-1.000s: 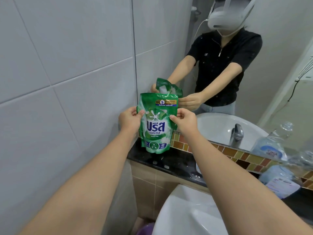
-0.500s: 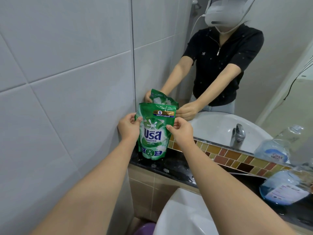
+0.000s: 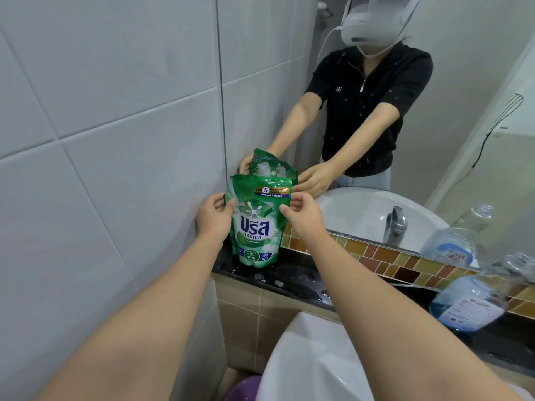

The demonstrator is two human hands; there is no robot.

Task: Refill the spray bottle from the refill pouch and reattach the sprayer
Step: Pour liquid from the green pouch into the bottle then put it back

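I am looking down at a green refill pouch [image 3: 256,224] standing upright at the left end of a black counter ledge [image 3: 292,277], close against the white tiled wall [image 3: 101,140]. The left hand [image 3: 212,217] is pinching the pouch's upper left edge, thumb on the front; its other fingers are going behind the pouch, so I am not seeing them. The right hand [image 3: 302,214] is gripping the upper right edge the same way, thumb tip on the printed front, the rest hidden behind. Whether the pouch's base is resting on the ledge or hanging just above it, I cannot tell. Its top seal is looking flat and unopened, though the spout or tear notch is too small to make out.

The spray bottle [image 3: 469,305] is sitting well apart to the right on the same ledge, holding blue liquid. It is blurring badly at the frame edge: I am making out a white label but not the text, and I cannot tell whether a sprayer is on its neck.

The mirror [image 3: 463,82] above the mosaic tile strip [image 3: 385,256] is showing the person in a black shirt, with the pouch's back, the faucet [image 3: 394,225] and the bottle's reflection. The white basin [image 3: 312,363] is being cut off by the bottom edge, and a purple object [image 3: 243,390] at the lower edge is too cropped to identify.
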